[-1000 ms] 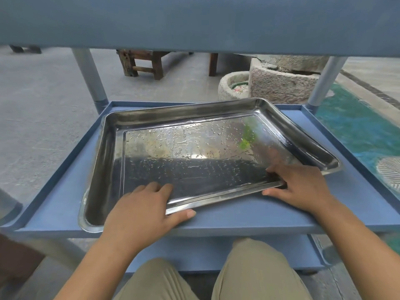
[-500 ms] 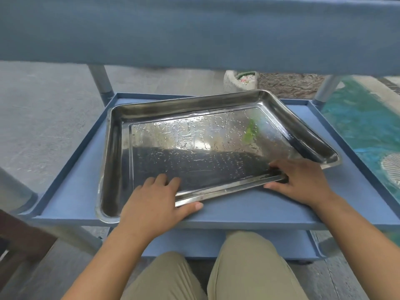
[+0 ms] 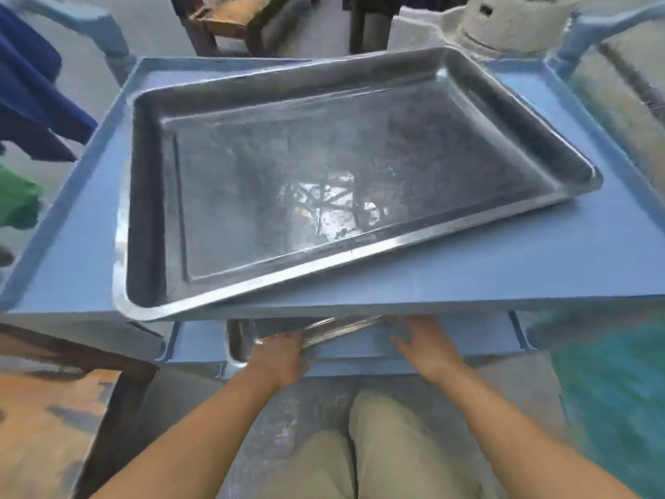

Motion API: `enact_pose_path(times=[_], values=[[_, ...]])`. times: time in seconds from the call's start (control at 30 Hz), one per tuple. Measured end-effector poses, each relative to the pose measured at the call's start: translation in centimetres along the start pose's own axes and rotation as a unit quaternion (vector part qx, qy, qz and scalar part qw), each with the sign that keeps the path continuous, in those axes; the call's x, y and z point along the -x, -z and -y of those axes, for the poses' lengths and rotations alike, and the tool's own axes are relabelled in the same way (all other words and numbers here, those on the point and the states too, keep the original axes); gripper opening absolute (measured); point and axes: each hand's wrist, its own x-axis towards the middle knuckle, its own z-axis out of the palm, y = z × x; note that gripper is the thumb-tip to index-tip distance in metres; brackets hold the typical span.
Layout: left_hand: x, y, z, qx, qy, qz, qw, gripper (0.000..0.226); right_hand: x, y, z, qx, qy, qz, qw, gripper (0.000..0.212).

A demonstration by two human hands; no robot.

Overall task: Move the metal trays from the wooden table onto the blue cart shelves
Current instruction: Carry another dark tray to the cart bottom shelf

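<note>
Top shelf [image 3: 467,279]: one metal tray [image 3: 324,167] lying flat, above both hands.
Middle shelf [image 3: 360,358]: second tray [image 3: 244,340] resting under left hand [image 3: 279,358], fingers flat on rim.
Right hand [image 3: 428,349]: fingers spread, off tray.
Remaining: wooden table [image 3: 54,426] partly seen; trays left unknown.

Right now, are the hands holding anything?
The left hand rests on the near rim of the lower metal tray; a grip can't be told. The right hand is open, holding nothing.
</note>
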Motion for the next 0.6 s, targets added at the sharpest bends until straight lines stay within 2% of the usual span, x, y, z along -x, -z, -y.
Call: enact_pose_path(times=[0.1, 0.23, 0.43, 0.6], values=[[4.7, 3.5, -1.7, -0.008, -0.024, 0.027, 0.999, 0.053, 4.5, 3.4, 2.3, -0.019, -0.051, 0.085, 0.995, 0.043], [9.8, 7.5, -3.5, -0.019, -0.059, 0.030, 0.998, 0.044, 10.2, 7.5, 4.0, -0.053, -0.078, 0.092, 0.991, 0.034], [14.7, 9.9, -6.0, -0.044, -0.161, -0.029, 0.986, 0.043, 19.2, 11.0, 4.0, -0.131, -0.169, -0.019, 0.977, 0.046], [19.5, 10.1, -11.5, -0.103, -0.279, -0.040, 0.954, 0.040, 32.8, 11.6, 2.0, -0.203, -0.286, -0.132, 0.927, 0.044]])
